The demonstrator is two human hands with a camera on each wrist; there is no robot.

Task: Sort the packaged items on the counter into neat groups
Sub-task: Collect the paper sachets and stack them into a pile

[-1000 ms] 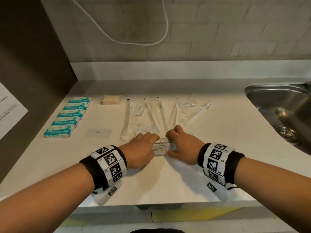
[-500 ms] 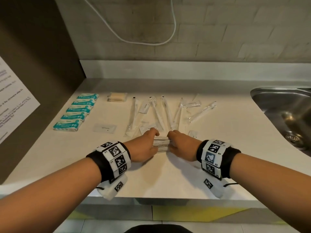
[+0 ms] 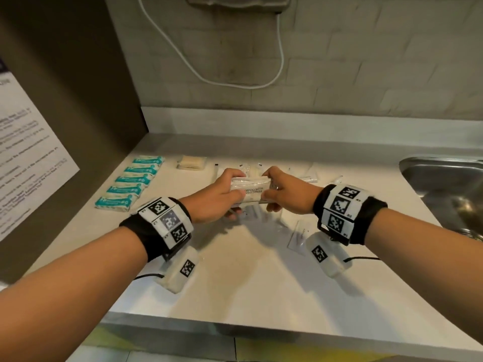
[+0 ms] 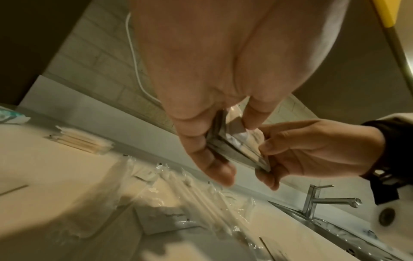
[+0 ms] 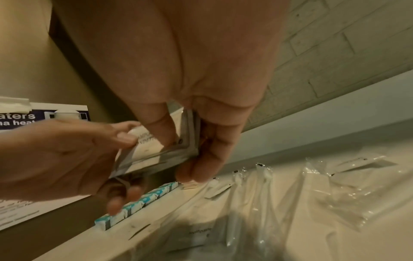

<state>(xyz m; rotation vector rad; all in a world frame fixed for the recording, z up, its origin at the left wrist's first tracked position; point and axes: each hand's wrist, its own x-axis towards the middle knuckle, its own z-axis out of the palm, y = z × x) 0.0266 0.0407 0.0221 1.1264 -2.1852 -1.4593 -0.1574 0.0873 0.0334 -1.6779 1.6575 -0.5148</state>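
Observation:
Both hands hold a small stack of white shampoo sachets [image 3: 251, 189] [image 4: 232, 150] [image 5: 156, 151] lifted above the middle of the counter [image 3: 248, 283]. My left hand [image 3: 222, 195] [image 4: 208, 137] grips the stack's left end and my right hand [image 3: 281, 194] [image 5: 196, 141] pinches its right end. A row of teal-and-white soap bars [image 3: 130, 182] [image 5: 138, 203] lies at the far left. Beside it sits a beige packet [image 3: 190, 162] [image 4: 82, 141]. Clear-wrapped toothbrushes [image 4: 196, 192] [image 5: 257, 194] lie under and behind the hands, mostly hidden in the head view.
A steel sink [image 3: 449, 189] with a tap [image 4: 319, 199] is sunk in the counter's right side. A flat white sachet [image 3: 298, 237] lies near my right wrist. A dark side panel with a paper notice [image 3: 23, 163] closes off the left. A white cable [image 3: 209, 79] hangs on the brick wall.
The hands have squeezed the sachets together on the counter and lifted the stack up off it. The head camera has tilted up and closer.

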